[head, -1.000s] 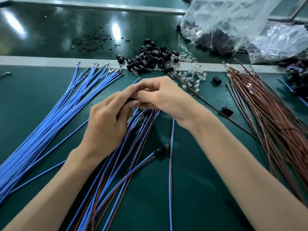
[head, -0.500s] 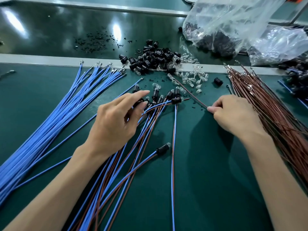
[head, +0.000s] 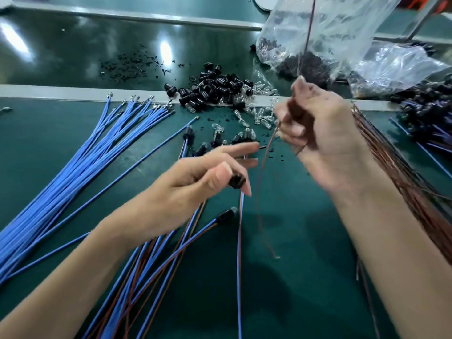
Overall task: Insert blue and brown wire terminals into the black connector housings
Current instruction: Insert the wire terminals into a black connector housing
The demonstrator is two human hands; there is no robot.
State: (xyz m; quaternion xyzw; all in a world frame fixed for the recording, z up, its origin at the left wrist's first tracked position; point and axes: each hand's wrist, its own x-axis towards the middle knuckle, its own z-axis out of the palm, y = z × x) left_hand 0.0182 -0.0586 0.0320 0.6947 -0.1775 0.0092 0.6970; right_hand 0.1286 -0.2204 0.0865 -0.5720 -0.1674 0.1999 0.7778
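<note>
Right hand [head: 322,133] has lifted off the green mat [head: 305,277], fingers curled round a thin brown wire [head: 265,162] that runs above and below the fist, blurred. Left hand [head: 193,177] pinches a small black connector housing [head: 236,181] at the thumb tip, other fingers stretched straight.
</note>
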